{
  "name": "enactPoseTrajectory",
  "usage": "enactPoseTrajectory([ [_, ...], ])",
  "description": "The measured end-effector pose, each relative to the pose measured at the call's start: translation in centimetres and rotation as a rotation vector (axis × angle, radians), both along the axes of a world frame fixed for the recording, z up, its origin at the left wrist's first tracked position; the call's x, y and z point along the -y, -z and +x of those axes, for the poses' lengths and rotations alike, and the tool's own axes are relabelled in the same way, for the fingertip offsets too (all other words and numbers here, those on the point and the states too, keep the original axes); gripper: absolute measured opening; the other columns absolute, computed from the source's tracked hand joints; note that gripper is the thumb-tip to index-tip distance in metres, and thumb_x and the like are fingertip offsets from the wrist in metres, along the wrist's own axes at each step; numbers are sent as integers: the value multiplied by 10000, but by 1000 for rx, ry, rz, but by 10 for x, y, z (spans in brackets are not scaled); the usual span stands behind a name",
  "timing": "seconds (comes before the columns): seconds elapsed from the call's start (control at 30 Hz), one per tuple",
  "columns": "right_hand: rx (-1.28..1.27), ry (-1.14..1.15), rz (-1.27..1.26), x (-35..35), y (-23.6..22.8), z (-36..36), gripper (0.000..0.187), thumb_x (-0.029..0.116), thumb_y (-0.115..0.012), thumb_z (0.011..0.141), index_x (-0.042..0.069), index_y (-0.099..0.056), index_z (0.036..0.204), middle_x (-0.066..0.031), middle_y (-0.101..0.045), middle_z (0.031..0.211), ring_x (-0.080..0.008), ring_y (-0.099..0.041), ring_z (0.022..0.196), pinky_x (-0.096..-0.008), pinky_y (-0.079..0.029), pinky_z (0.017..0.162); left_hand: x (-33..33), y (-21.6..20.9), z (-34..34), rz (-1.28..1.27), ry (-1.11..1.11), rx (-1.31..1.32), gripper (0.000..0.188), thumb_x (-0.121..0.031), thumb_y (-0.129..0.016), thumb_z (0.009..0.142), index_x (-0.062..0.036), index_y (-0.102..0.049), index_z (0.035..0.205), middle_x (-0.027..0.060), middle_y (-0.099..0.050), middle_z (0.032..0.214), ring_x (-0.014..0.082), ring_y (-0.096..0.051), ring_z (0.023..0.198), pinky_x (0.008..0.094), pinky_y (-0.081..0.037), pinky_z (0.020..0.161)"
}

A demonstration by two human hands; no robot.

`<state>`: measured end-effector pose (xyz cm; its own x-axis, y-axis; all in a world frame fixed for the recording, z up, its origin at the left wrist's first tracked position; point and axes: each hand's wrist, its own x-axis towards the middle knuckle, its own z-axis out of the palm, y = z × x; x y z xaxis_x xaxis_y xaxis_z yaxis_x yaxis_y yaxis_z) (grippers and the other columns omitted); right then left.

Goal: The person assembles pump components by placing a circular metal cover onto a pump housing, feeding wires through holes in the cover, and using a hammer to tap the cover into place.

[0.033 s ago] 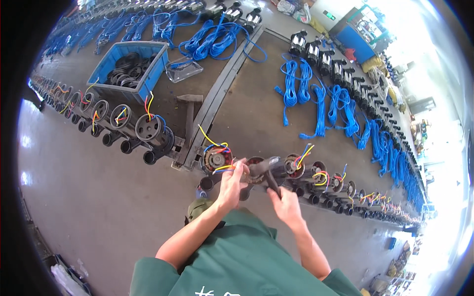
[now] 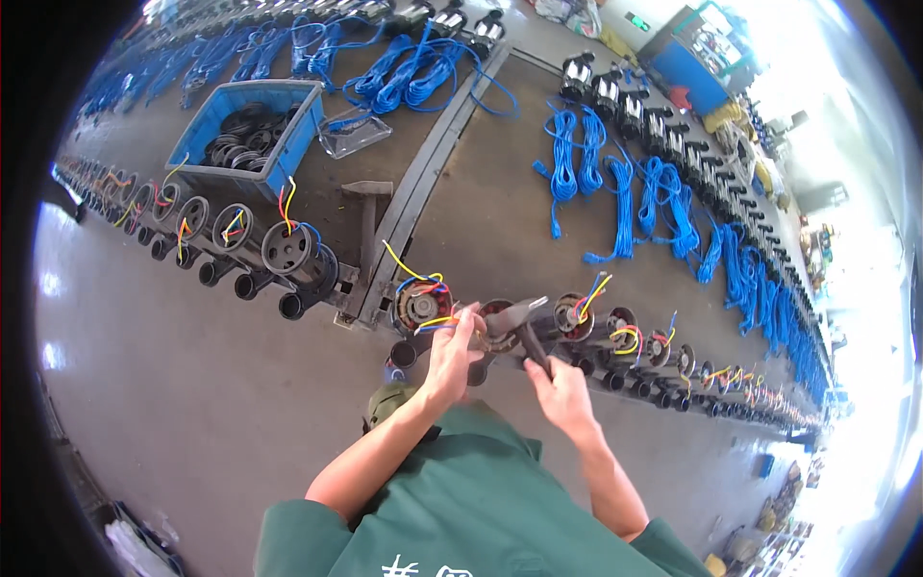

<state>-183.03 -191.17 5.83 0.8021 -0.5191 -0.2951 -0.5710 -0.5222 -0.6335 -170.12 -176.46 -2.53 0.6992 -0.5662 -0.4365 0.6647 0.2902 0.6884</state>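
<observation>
My right hand (image 2: pixel 565 392) is wrapped around the dark handle of a hammer (image 2: pixel 534 348). The hammer's head lies over an open motor housing (image 2: pixel 498 312) and hides part of it. My left hand (image 2: pixel 452 358) is closed at the left side of that housing, its fingertips beside the hammer head; what they pinch is hidden. Left of this hand stands another open motor (image 2: pixel 423 306) with yellow, blue and red wires sticking out. To the right of the hammer is a similar motor (image 2: pixel 574 315), also with coloured wires.
Rows of motors run along the bench edge to both sides. A blue crate (image 2: pixel 252 178) of dark round parts stands at the left, beside a clear plastic tray (image 2: pixel 354 133). Bundles of blue cable (image 2: pixel 615 207) lie across the bench before black-and-silver pumps (image 2: pixel 635 115). A metal rail (image 2: pixel 423 183) crosses the bench.
The hammer head has shifted slightly, its pointed end now reaching a little higher and further right. My left hand stays in about the same place.
</observation>
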Motion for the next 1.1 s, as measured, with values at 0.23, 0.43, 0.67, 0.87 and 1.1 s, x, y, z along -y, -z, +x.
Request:
enactPoseTrajectory([
  [0.23,135,223,134,-11,-22,-14,348,293,-669,1009,-22,-630,865,-96,-562,583,-143,-498,525,-350,-413,522,12,-4,15,8,-11,36,392,-345,-507,1100,-13,-663,964,125,-681,1200,228,-573,1260,398,-411,1079],
  [0.43,113,490,226,-7,-8,-59,396,320,-655,1027,13,-586,788,1,-526,593,-73,-444,552,-302,-380,507,2,-23,0,158,106,202,265,-287,-491,1101,-80,-559,1251,131,-546,1394,208,-533,1289,481,-523,954],
  [0.67,175,696,378,34,-2,-122,370,306,-634,1045,36,-583,797,22,-545,632,-52,-480,552,-269,-390,499,50,31,-91,334,787,-398,525,-411,-616,1027,-32,-473,1361,149,-720,1025,256,-709,780,402,-564,599],
  [0.87,158,529,472,86,5,-170,317,297,-619,1052,70,-556,840,53,-503,635,-30,-438,519,-238,-355,463,138,154,-123,492,316,-418,384,-317,-504,1032,59,-580,1044,169,-704,814,244,-644,569,346,-498,471],
  [1.1,70,301,346,129,1,-196,364,298,-660,1018,-13,-609,836,-30,-558,613,-99,-489,563,-332,-418,529,95,136,-159,594,227,-379,278,-193,-446,998,62,-556,1003,184,-664,758,231,-598,525,340,-460,435],
])
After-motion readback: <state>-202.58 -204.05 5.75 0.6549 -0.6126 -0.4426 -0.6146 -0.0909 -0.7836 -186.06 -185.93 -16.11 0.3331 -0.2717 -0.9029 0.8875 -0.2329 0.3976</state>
